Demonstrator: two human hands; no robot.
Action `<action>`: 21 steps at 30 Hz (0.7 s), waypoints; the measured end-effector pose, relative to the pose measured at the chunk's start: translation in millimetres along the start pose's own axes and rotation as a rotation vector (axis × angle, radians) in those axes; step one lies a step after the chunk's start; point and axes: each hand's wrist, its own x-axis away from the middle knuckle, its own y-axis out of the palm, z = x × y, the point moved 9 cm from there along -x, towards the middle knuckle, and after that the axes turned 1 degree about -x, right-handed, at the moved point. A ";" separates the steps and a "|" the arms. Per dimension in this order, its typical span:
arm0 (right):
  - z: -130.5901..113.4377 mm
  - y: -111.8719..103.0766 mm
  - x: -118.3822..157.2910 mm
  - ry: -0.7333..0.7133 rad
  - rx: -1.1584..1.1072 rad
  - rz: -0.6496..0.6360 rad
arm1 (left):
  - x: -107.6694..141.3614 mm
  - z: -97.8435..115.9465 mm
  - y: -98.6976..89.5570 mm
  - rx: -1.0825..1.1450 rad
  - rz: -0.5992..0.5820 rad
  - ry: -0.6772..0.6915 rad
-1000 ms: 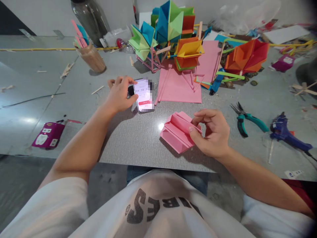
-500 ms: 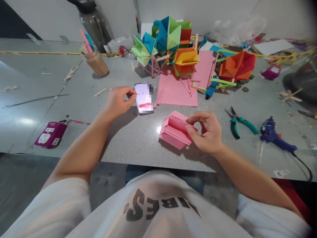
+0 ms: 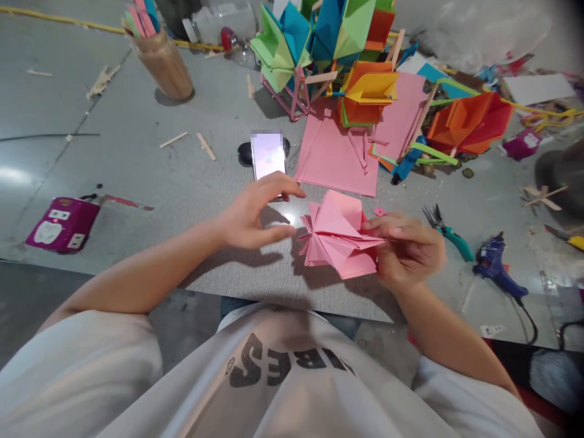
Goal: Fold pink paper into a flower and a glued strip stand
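A folded pink paper piece (image 3: 340, 234), with many pleats fanning out from its left end, is raised a little over the grey table (image 3: 219, 267). My right hand (image 3: 410, 252) pinches its right side between thumb and fingers. Just left of the pleats, my left hand (image 3: 262, 213) is spread, thumb and fingers apart, holding nothing. Behind that hand a lit phone (image 3: 268, 155) leans on a dark object (image 3: 245, 153). Flat pink sheets (image 3: 333, 158) lie beyond the folded piece.
Colourful folded paper shapes (image 3: 337, 36) stand at the back. Pliers (image 3: 449, 234) and a blue glue gun (image 3: 499, 264) lie at right. At left are a purple power block (image 3: 64, 224) and a wooden cup (image 3: 164, 67) holding paper strips.
The pink piece has turned and fanned open in my right hand. My left hand has moved right, away from the phone's left side, and its fingers have spread. The view has shifted.
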 end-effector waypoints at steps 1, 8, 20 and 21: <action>-2.2 -0.6 0.2 -0.017 0.022 0.006 | 1.2 11.4 7.6 0.058 -0.016 0.033; -12.6 3.9 3.0 -0.124 0.022 0.043 | 20.9 35.3 34.0 0.063 0.090 -0.025; -34.5 10.8 7.9 -0.190 0.080 -0.091 | 28.0 50.9 32.7 0.041 0.200 -0.031; -34.5 11.9 8.6 -0.181 0.084 -0.094 | 28.6 48.6 32.6 0.055 0.207 -0.042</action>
